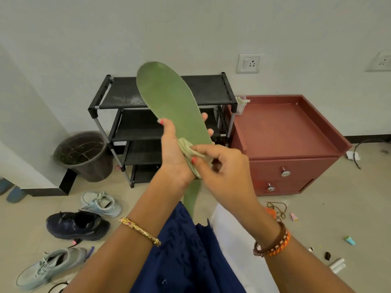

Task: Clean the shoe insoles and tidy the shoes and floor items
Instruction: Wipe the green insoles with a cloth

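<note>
A green insole [167,98] stands upright in front of me, toe end up. My left hand [175,153] grips it around its middle, thumb on the left edge and fingertips showing on the right edge. My right hand [224,172] pinches a folded pale cloth [190,153] against the insole's lower part. A second green insole [191,197] hangs below my hands. On the floor at the left lie a pale mint sneaker [101,204], a dark navy sneaker [78,225] and another mint sneaker [48,267].
A black shoe rack [127,123] stands against the wall, a dark bucket [84,155] to its left, a maroon drawer cabinet [285,140] to its right. Brown cord [277,210], small tubes [338,265] and caps litter the floor at the right. Blue slippers [12,191] lie far left.
</note>
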